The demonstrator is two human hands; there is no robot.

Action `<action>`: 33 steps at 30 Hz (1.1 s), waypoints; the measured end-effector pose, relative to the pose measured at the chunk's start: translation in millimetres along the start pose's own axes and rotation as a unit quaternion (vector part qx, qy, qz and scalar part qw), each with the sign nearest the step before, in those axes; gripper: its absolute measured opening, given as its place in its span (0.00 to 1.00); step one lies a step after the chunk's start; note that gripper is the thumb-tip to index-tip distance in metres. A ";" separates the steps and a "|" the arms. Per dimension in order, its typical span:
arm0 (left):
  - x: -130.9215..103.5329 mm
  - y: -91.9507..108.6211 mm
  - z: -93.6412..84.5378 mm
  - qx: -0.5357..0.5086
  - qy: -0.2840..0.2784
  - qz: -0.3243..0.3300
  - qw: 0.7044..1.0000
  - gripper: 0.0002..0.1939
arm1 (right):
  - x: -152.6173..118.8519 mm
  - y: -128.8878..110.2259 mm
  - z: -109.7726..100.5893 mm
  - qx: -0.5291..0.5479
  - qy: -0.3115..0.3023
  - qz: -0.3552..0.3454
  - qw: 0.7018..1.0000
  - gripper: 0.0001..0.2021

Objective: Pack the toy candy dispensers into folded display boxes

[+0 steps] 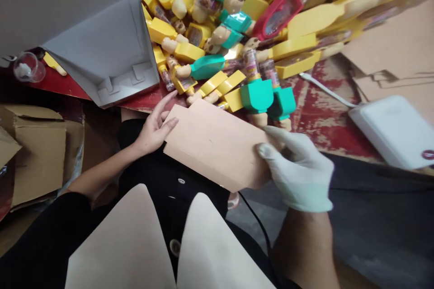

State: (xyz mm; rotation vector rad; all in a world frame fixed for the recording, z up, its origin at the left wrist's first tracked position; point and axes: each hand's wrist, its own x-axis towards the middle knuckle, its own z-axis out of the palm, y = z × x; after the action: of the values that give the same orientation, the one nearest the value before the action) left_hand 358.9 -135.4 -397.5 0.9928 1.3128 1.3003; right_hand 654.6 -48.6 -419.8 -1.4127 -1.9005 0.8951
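A flat piece of tan cardboard (213, 142) with notched edges is held over my lap, tilted down to the right. My left hand (158, 126), bare, is at its left end, the thumb over the face and the fingers spread behind the edge. On the right end my right hand (298, 162), in a white glove, pinches the card between thumb and fingers. Beyond the card lies a heap of yellow toy pieces (190, 52), with teal pieces (257, 95) and a pink-red one (280, 16) among them.
An open grey-white box (115, 49) stands at the left of the red table (315, 122). A white device (395, 131) with a cable lies right, near more cardboard sheets (403, 49). A clear cup (29, 67) is far left, above a brown carton (39, 158).
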 end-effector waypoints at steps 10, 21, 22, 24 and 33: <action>-20.2 -40.9 -6.4 0.143 -0.036 -0.100 0.984 0.32 | -68.4 3.3 6.1 -0.099 -0.150 0.042 0.983 0.27; -4.2 -35.4 1.1 0.172 -0.069 -0.053 0.981 0.32 | -63.9 -17.2 -12.3 -0.199 -0.125 0.007 0.972 0.35; -4.6 -33.9 1.3 0.175 -0.071 -0.045 0.981 0.32 | -63.9 -18.6 -11.0 -0.216 -0.143 0.016 0.966 0.40; -5.5 -31.2 1.8 0.193 -0.074 -0.028 0.978 0.31 | -63.3 -20.5 -8.5 -0.257 -0.180 0.034 0.949 0.46; -4.8 -25.1 7.4 0.209 -0.097 -0.041 0.972 0.31 | -64.4 -10.3 -10.3 -0.205 -0.270 0.035 0.940 0.43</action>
State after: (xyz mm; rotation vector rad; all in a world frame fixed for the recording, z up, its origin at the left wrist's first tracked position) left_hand 369.2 -141.0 -421.3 1.3039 1.4893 0.8531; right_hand 673.3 -111.2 -410.0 -1.5893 -2.5811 1.0410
